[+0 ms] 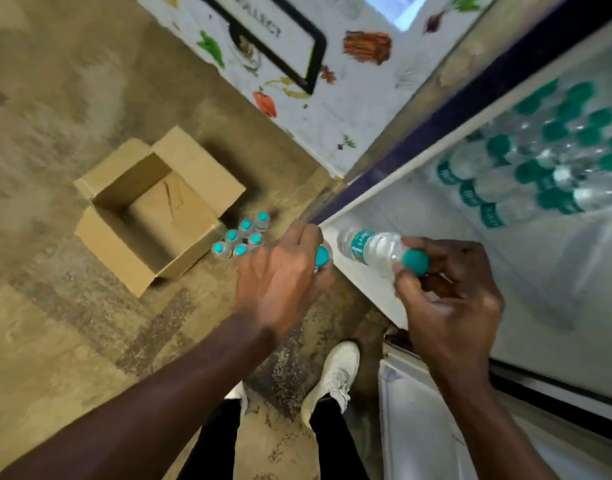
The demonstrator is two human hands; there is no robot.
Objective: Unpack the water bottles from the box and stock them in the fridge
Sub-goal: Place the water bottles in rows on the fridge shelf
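My right hand (450,296) grips a clear water bottle (374,247) by its teal-capped neck, the bottle lying tilted over the front edge of the fridge shelf (436,216). Just left of that edge my left hand (280,278) holds a second bottle; only its teal cap (322,255) shows past the fingers. Several teal-capped bottles (240,235) stand on the floor beside the open cardboard box (152,209), whose inside looks bare. Inside the fridge, several bottles (547,161) lie stacked at the back right of the shelf.
The fridge door (297,64), printed with vegetables, stands open at the top. My two white shoes (332,379) are on the mottled floor below my hands. A white lower fridge compartment (419,410) sits at the bottom right.
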